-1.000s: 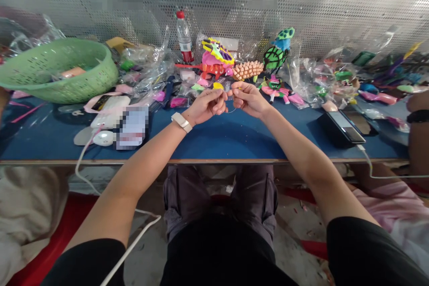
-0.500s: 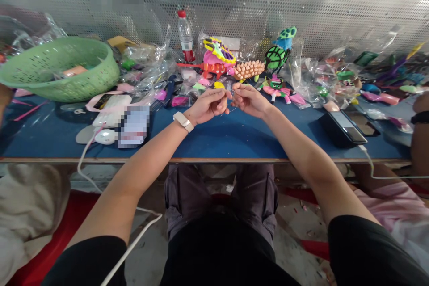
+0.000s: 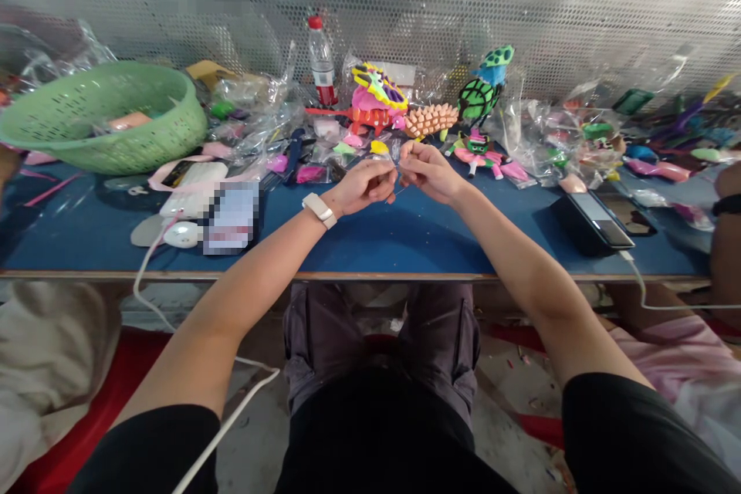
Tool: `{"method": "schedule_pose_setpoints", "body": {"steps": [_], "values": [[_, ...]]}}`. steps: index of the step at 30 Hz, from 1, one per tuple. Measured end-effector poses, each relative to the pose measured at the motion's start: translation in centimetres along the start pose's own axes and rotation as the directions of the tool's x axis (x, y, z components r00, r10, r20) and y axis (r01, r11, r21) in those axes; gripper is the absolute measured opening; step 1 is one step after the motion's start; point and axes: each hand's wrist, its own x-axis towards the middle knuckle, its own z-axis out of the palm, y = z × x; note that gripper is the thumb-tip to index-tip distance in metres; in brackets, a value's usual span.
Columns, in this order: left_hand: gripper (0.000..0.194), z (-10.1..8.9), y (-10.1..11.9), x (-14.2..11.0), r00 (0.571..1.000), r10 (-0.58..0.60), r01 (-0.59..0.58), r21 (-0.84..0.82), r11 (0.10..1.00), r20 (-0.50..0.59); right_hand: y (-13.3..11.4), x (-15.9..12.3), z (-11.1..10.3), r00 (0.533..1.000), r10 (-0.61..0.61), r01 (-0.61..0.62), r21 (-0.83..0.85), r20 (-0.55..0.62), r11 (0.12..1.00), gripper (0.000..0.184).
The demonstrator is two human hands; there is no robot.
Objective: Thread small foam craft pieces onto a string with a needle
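My left hand (image 3: 366, 184) and my right hand (image 3: 425, 168) meet over the blue table (image 3: 382, 235), fingers pinched together. Between them runs a thin clear loop or thread (image 3: 398, 187), too fine to name. A pale watch band (image 3: 319, 210) circles my left wrist. Just beyond my fingers lie small coloured clay pieces (image 3: 347, 148), a pink and yellow clay figure (image 3: 373, 100), an orange spiky figure (image 3: 429, 120) and a green turtle-like figure (image 3: 483, 89).
A green basket (image 3: 109, 117) stands at the far left, a plastic bottle (image 3: 320, 62) at the back. A white cable (image 3: 151, 270) hangs off the front edge. A black device (image 3: 586, 222) lies right. Clear bags (image 3: 549, 131) crowd the back. Another person's arm (image 3: 726, 224) shows at right.
My hands have drawn slightly closer together and the left fingers have curled tighter over the thin loop. Everything on the table stays where it was.
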Motion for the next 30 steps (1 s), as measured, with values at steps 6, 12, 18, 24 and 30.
{"method": "schedule_pose_setpoints", "body": {"steps": [6,12,18,24,30], "values": [[0.044,-0.03,-0.39,0.01,0.999,0.021,-0.021,-0.006,1.000,-0.033,-0.16,-0.06,0.32,1.000,-0.002,0.002,-0.036,-0.021,0.999,0.049],[0.040,0.01,-0.25,-0.11,0.999,-0.015,0.015,0.012,1.000,-0.030,-0.06,-0.07,0.09,1.000,-0.027,0.027,-0.053,0.004,0.998,0.052],[0.037,0.47,-0.04,0.03,0.999,-0.028,0.028,-0.001,1.000,-0.035,-0.10,-0.05,-0.06,1.000,0.002,-0.003,-0.054,-0.014,0.999,0.053],[0.038,0.51,0.24,0.11,0.997,0.015,-0.019,-0.053,0.998,-0.076,-0.28,-0.05,0.07,0.998,0.003,-0.002,0.022,-0.059,1.000,0.043],[0.046,0.28,0.30,0.21,0.995,0.003,-0.011,-0.083,0.996,-0.097,-0.77,-0.16,0.11,0.996,0.032,-0.027,0.055,-0.089,0.998,0.042]]}}
